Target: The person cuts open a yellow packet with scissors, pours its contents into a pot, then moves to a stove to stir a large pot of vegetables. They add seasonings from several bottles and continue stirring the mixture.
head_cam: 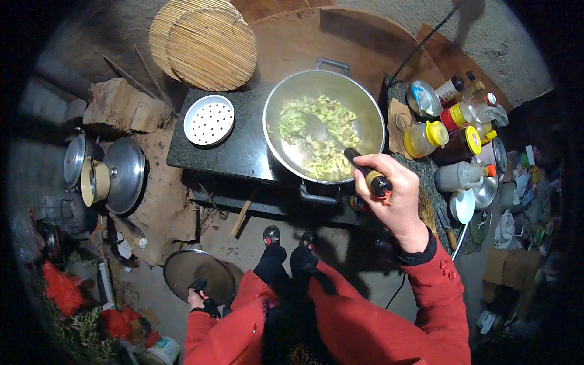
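In my right hand [394,196] is the black handle [367,171] of a metal spatula [317,129], its blade down among the food. Chopped pale-green vegetables [337,114] lie over the bottom of a wide two-handled metal pot [269,141] on the dark stone stovetop. Low on the left, my left hand [197,299] grips the knob of a round glass lid [182,269] with a metal rim. The lid is held away from the pot, beside my legs.
Left of the pot sits a white perforated dish [209,120]; woven round trays [210,48] lean behind it. Bottles and jars, including a yellow-capped oil jug [422,139], crowd the right counter near a knife [447,228]. Metal lids [125,175] rest on the left ledge. A wooden stick [244,216] juts below the stove.
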Demonstrator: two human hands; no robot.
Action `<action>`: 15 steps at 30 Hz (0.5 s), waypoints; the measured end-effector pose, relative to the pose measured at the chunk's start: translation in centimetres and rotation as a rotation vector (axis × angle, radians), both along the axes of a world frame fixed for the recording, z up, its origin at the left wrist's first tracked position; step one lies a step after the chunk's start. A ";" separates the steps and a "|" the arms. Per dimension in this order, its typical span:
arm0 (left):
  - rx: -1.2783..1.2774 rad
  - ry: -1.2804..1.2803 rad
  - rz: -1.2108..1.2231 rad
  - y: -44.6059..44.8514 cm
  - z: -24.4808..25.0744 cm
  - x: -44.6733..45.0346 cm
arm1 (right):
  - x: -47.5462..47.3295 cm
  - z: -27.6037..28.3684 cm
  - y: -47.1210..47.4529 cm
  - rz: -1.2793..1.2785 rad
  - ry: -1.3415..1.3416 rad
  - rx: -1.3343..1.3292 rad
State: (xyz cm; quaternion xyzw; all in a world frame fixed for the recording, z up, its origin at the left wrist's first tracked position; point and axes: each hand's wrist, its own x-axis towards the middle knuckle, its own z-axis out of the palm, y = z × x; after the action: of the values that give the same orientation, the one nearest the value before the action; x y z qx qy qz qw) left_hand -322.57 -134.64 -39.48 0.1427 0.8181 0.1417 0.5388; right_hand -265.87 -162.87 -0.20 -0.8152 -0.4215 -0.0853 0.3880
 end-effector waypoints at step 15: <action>0.044 0.043 -0.008 -0.6 -0.1 -1.9 | 2.8 -1.4 -3.6 0.509 -0.122 -0.484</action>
State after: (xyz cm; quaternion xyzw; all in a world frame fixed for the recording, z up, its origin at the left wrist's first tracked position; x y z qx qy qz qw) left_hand -324.49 -135.19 -39.57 0.1609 0.8256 0.1545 0.5183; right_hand -263.03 -166.43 -1.58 -0.7458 -0.6414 0.0679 0.1667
